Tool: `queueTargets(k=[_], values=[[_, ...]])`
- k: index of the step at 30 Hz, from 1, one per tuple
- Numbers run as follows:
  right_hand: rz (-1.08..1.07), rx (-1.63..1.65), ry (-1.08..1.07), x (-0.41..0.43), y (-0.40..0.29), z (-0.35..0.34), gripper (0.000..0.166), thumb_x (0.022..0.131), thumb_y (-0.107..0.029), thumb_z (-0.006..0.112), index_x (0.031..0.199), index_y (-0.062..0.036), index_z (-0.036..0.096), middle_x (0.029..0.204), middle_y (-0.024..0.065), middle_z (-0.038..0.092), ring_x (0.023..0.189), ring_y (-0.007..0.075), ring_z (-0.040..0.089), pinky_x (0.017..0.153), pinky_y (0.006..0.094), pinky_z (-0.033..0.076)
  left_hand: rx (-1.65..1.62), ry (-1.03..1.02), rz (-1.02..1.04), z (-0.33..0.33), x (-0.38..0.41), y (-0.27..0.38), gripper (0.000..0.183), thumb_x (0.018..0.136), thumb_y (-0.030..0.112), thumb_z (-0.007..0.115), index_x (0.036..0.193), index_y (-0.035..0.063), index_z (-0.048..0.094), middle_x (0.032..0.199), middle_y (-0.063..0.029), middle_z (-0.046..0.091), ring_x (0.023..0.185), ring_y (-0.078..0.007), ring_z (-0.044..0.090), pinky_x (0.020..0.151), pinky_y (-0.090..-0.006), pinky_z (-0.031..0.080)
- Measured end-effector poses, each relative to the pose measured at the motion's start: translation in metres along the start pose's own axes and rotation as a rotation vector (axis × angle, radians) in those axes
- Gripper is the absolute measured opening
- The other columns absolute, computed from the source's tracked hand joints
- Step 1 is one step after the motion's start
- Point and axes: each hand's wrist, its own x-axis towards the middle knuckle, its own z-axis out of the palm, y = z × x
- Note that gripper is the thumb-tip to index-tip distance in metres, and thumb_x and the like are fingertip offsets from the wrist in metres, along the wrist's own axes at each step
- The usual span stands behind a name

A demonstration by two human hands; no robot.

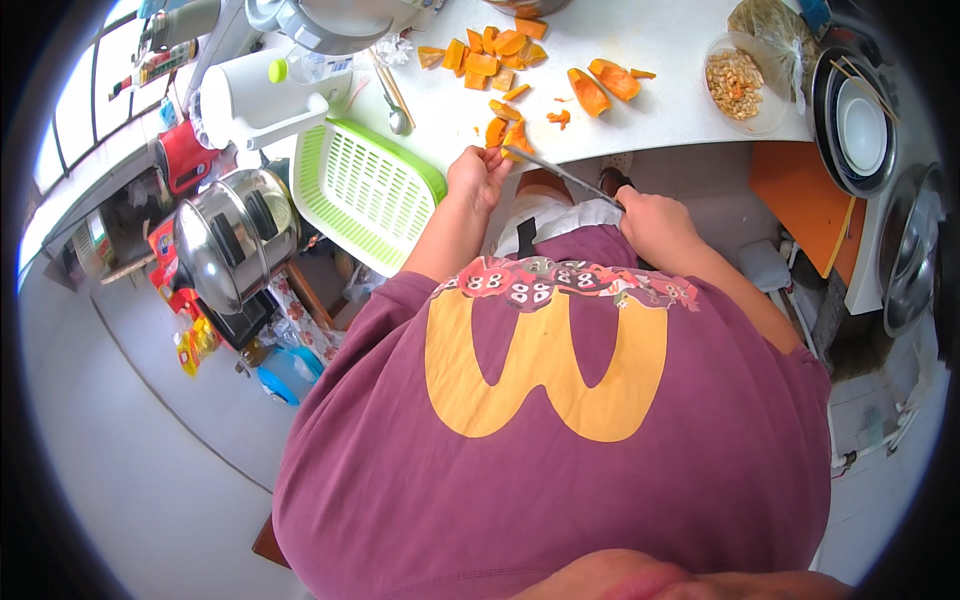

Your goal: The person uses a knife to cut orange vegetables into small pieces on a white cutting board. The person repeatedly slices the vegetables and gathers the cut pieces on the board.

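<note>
At the counter's front edge, my left hand [480,176] has its fingertips on a piece of orange pumpkin [516,139]. My right hand [656,223] grips the handle of a knife [566,177], whose blade slants up to the left and meets that same piece. More cut pieces lie just behind the blade tip. A pile of pumpkin chunks [481,63] sits farther back on the white counter [660,112]. Two larger pumpkin wedges [589,91] rest to the right of the pile, with small orange scraps nearby.
A green and white plastic basket [367,184] stands left of my left hand. Behind it are a spoon [397,120], chopsticks and a white pitcher [247,97]. On the right are a plastic bowl of pumpkin seeds [735,86] and stacked bowls [862,124].
</note>
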Motion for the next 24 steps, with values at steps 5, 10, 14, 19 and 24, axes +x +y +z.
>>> queueTargets(k=[5,10,14,19,24], values=[[0.054,0.007,0.061,0.002,0.008,0.007,0.013,0.083,-0.013,0.051,0.089,-0.0027,0.055,0.073,0.0188,0.064,0.072,0.0378,0.063,0.066,0.0499,0.049,0.098,-0.054,0.029,0.008,-0.027,-0.01,0.014,0.086,0.008,0.053,0.097,-0.0018,0.053,0.093,-0.0124,0.058,0.08,-0.0203,0.06,0.069,-0.0293,0.055],[0.078,0.037,0.049,0.01,0.01,0.009,0.014,0.082,-0.013,0.05,0.089,-0.0021,0.056,0.075,0.0211,0.064,0.075,0.0395,0.063,0.067,0.0507,0.049,0.324,-0.114,0.295,0.014,-0.033,-0.019,0.024,0.079,0.003,0.065,0.1,-0.002,0.054,0.084,-0.0079,0.06,0.066,-0.0145,0.06,0.061,-0.0241,0.052],[0.065,0.073,0.026,0.015,0.008,0.011,0.016,0.082,-0.012,0.048,0.089,-0.0012,0.057,0.077,0.0223,0.064,0.076,0.0406,0.063,0.069,0.0512,0.048,0.566,-0.086,0.618,0.011,-0.028,-0.023,0.026,0.077,0.008,0.068,0.099,-0.0008,0.056,0.072,-0.004,0.06,0.063,-0.0117,0.059,0.06,-0.0243,0.049],[0.07,0.112,0.029,0.018,0.015,0.022,0.017,0.082,-0.012,0.047,0.089,-0.0016,0.058,0.079,0.0226,0.064,0.078,0.0412,0.062,0.071,0.0515,0.048,0.93,-0.024,0.933,0.01,-0.041,-0.026,0.024,0.075,0.008,0.068,0.096,0.0024,0.058,0.067,-0.0039,0.059,0.06,-0.0125,0.058,0.059,-0.0272,0.049],[0.135,0.197,0.035,0.012,0.017,0.023,0.019,0.082,-0.014,0.048,0.092,-0.0024,0.058,0.081,0.0229,0.064,0.08,0.042,0.061,0.073,0.051,0.048,1.048,-0.049,1.073,0.007,-0.035,-0.032,0.022,0.074,0.007,0.068,0.093,0.0023,0.058,0.067,-0.0063,0.057,0.06,-0.0168,0.059,0.059,-0.029,0.05]])
